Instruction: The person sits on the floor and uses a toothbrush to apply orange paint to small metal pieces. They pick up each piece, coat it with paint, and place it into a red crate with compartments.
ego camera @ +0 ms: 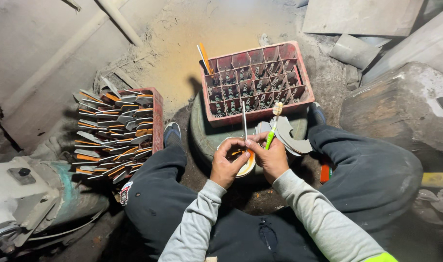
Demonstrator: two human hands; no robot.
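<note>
In the head view, the person sits on the ground with both hands together over a small white bowl (pixel 246 167). The left hand (pixel 226 165) pinches a thin metal blade (pixel 244 121) that stands upright. The right hand (pixel 272 157) is closed on a green toothbrush (pixel 273 127), also touching the blade. The red crate on the left (pixel 156 121) is full of blades with orange on them. Loose grey blades (pixel 292 140) lie beside the right hand, so I judge some work remains.
</note>
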